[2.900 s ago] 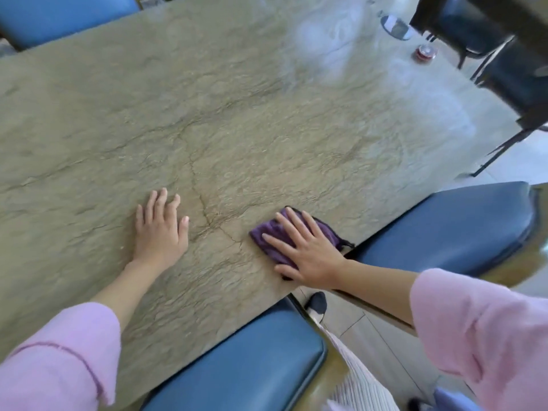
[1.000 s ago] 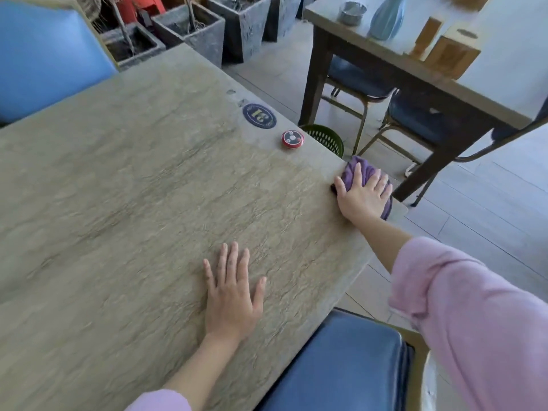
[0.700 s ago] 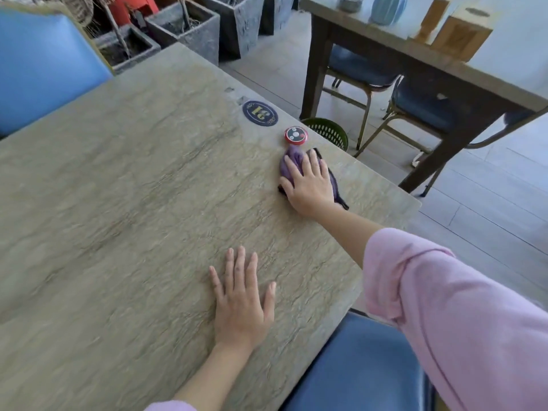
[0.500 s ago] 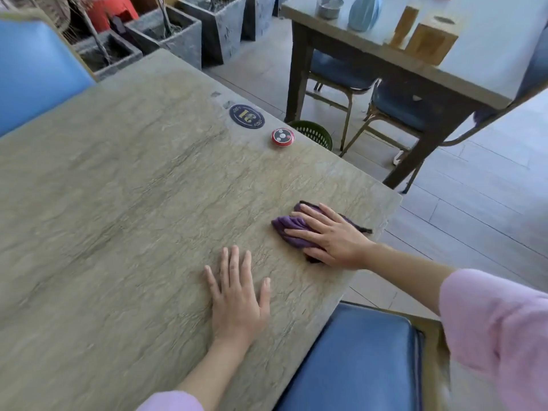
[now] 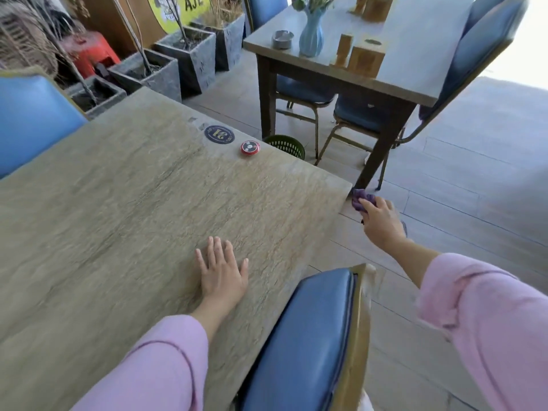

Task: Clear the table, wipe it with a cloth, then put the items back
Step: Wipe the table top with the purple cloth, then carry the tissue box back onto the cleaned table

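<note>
Table point(image 5: 124, 221): beige stone-grain top filling left half of frame.
Cloth point(image 5: 362, 200): purple, crumpled, small, right of centre, just off table's right corner.
Right hand point(image 5: 382, 222): fingers curled round cloth, beyond table edge.
Left hand point(image 5: 221, 271): flat, fingers spread, pressed on tabletop at lower centre.
Far edge: round number disc point(image 5: 219, 133), red call button point(image 5: 250, 147).

One head-worn wide-angle camera is looking forward and down from close above the counter point(image 5: 133, 218), taking in its near right corner.
</note>
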{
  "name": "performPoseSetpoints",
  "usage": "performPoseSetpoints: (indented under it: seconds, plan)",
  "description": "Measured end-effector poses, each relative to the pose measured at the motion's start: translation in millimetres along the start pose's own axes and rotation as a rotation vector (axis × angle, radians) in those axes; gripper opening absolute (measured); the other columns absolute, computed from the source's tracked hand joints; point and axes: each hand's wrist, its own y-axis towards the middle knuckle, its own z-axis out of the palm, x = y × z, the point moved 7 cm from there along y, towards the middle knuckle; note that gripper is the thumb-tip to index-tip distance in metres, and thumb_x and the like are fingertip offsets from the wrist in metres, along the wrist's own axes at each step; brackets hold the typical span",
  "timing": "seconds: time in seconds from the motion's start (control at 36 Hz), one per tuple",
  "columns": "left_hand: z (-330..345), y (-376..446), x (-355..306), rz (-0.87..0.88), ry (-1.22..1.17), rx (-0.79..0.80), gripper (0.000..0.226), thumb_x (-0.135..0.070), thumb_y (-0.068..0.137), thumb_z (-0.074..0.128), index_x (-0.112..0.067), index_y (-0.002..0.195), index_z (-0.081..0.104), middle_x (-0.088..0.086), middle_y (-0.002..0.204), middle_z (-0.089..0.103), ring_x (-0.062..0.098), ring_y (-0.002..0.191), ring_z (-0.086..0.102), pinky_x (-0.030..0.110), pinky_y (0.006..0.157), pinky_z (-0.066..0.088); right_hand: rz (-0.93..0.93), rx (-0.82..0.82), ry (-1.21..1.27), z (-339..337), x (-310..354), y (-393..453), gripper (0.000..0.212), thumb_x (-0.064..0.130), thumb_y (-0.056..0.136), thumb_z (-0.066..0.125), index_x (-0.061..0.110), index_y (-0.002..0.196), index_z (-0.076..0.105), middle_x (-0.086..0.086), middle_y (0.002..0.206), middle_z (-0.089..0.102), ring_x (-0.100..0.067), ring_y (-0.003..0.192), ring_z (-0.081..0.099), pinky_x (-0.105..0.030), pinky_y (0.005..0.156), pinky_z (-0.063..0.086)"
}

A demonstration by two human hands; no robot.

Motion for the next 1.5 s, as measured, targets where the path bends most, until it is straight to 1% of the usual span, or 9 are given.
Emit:
performPoseSetpoints:
  seconds: [0.08,0.17,0.31,0.42,0.67,0.86,1.06,1.17,1.5]
  plan:
    - [-22,5,-15,-0.029,-0.011,-0.024,0.068,-0.040,0.094,0.041,-0.005,0.149,0.021,0.017,0.156,0.020,0.032,0.143,0.023,0.056,0.117,0.010,0.019,-0.064,-0.015,-29,-37,-2,0.036,0.025,0.102,0.042,0.016,0.137,0.046,-0.018,0.132,0.045,-0.037,0.118,0.043,-0.051,0.097,0.042]
    - [-47,16,-53,-0.016,-0.063,-0.052,0.070,-0.035,0.092,0.049,-0.006,0.149,0.021,0.015,0.154,0.027,0.032,0.138,0.030,0.055,0.115,0.016,-0.048,-0.105,-0.049,-59,-68,2,0.037,0.024,0.100,0.047,0.016,0.136,0.046,-0.019,0.132,0.044,-0.040,0.120,0.042,-0.054,0.097,0.042]
    - [-100,41,-166,0.110,-0.085,-0.085,0.079,-0.037,0.093,0.049,-0.004,0.152,0.009,0.013,0.160,0.012,0.030,0.142,0.024,0.050,0.115,0.016,-0.129,-0.181,-0.036,-119,-116,9,0.035,0.026,0.100,0.048,0.017,0.134,0.051,-0.016,0.137,0.044,-0.038,0.123,0.040,-0.052,0.099,0.040]
    - [-144,53,-268,0.238,-0.100,-0.147,0.083,-0.036,0.093,0.048,-0.006,0.152,-0.001,0.010,0.162,-0.001,0.027,0.147,0.010,0.049,0.118,0.008,-0.127,-0.233,0.022,-162,-153,17,0.030,0.027,0.101,0.047,0.019,0.129,0.055,-0.013,0.137,0.046,-0.036,0.125,0.040,-0.049,0.100,0.038]
    - [-215,82,-419,0.466,-0.086,-0.236,0.085,-0.038,0.094,0.050,-0.006,0.152,-0.003,0.012,0.162,-0.006,0.027,0.149,-0.004,0.042,0.121,0.004,-0.080,-0.320,0.062,-236,-202,51,0.030,0.029,0.102,0.041,0.024,0.125,0.059,-0.007,0.133,0.050,-0.030,0.126,0.038,-0.048,0.105,0.036]
    - [-233,125,-458,0.455,-0.136,-0.178,0.085,-0.038,0.094,0.051,-0.009,0.153,-0.002,0.009,0.162,-0.008,0.027,0.149,-0.005,0.041,0.119,0.002,0.118,-0.360,0.191,-264,-221,103,0.036,0.033,0.103,0.037,0.024,0.131,0.057,-0.007,0.133,0.045,-0.030,0.124,0.038,-0.047,0.102,0.036]
    - [-226,216,-462,0.258,-0.449,-0.052,0.090,-0.036,0.092,0.059,-0.009,0.153,-0.002,0.008,0.162,-0.008,0.025,0.149,-0.002,0.038,0.121,0.011,0.133,-0.291,0.371,-265,-229,178,0.025,0.010,0.097,0.054,0.001,0.119,0.061,-0.019,0.118,0.054,-0.036,0.112,0.050,-0.039,0.094,0.042]
    - [-223,284,-464,0.194,-0.447,-0.012,0.089,-0.035,0.094,0.056,-0.007,0.152,-0.004,0.010,0.161,-0.009,0.026,0.149,-0.002,0.043,0.121,0.012,0.201,-0.237,0.396,-251,-240,241,0.028,-0.004,0.090,0.049,-0.004,0.116,0.059,-0.024,0.115,0.057,-0.039,0.107,0.054,-0.041,0.092,0.045]
    - [-230,470,-485,0.193,-0.294,0.039,0.083,-0.037,0.096,0.051,-0.005,0.152,-0.002,0.011,0.161,-0.009,0.026,0.149,-0.006,0.043,0.119,0.006,0.325,-0.445,0.468,-256,-251,439,0.026,0.004,0.097,0.039,-0.007,0.116,0.053,-0.023,0.116,0.051,-0.035,0.110,0.045,-0.034,0.093,0.036]
